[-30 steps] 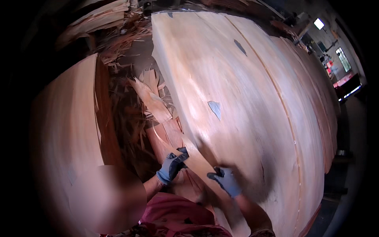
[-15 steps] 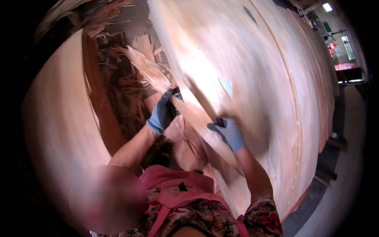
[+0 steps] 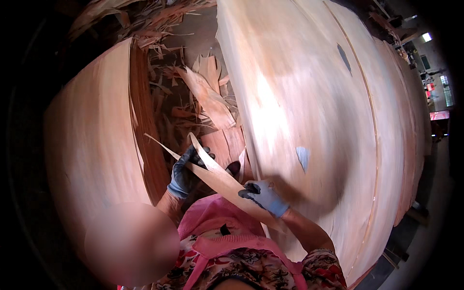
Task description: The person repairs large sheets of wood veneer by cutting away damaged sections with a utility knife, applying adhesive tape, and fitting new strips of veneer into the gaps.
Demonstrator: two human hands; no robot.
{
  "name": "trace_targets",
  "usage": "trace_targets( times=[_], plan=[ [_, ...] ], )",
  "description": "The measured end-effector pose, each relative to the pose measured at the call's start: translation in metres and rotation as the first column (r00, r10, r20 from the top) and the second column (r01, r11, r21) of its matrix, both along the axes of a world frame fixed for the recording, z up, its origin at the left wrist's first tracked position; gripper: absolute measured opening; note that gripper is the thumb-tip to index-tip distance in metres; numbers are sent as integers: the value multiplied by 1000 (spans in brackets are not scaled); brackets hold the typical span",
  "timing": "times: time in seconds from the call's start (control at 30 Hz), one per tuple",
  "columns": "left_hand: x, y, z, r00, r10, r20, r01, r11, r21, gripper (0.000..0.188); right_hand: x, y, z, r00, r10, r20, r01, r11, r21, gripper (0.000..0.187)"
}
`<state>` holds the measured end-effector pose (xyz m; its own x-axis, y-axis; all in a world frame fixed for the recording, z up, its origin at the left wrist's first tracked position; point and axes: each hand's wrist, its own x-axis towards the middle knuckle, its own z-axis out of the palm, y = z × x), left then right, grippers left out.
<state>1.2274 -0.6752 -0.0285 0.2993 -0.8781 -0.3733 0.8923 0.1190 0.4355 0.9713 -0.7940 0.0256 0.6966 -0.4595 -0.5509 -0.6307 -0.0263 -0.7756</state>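
A pale strip of wood veneer (image 3: 223,182) stretches slantwise before my body, its far left end split into thin, curling points. My left hand (image 3: 183,173), in a blue-grey glove with dark palm and fingers, is closed around the strip near that split end; some of its fingers are behind the wood. Further down the strip, my right hand (image 3: 263,195), gloved alike, pinches its upper edge. The lower end of the strip reaches past my right wrist. Just right of it lies a broad veneer sheet (image 3: 299,96) with a small torn hole.
At left stands another stack of veneer (image 3: 92,140) with a rough, reddish edge. Between the stacks, torn veneer scraps (image 3: 205,94) litter the floor, and a flat reddish piece (image 3: 224,145) lies beyond my hands. An orange line runs along the right sheet.
Both hands have come nearer my body with the veneer strip, off the edge of the right sheet. The strip's split end now shows clear of the scraps. The view has shifted.
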Motion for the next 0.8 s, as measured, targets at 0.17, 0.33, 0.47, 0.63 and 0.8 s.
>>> trace_targets(
  times=[0.17, 0.33, 0.47, 0.63, 0.8],
  plan=[
    [35, -58, 25, 996, 62, -71, -61, 998, 9, 37, 23, -64, 21, 999, 45, 0, -45, 998, 45, 43],
    [74, -110, 34, 997, 67, -47, -66, 998, 4, 40, 69, -141, 33, 983, 130, 127, -133, 991, 13, 31],
    [119, -133, 20, 989, 110, -97, -112, 993, -20, 40, 106, -166, 7, 959, -30, 280, 46, 998, -50, 23],
    [186, -194, 40, 981, 65, -182, -90, 988, -129, 41, 155, -221, 16, 999, -22, 37, 28, 987, -157, 27],
    [302, -244, 22, 979, -57, -196, -31, 908, -419, 43, 234, -257, 21, 999, -39, 31, 46, 956, -291, 29]
  ],
)
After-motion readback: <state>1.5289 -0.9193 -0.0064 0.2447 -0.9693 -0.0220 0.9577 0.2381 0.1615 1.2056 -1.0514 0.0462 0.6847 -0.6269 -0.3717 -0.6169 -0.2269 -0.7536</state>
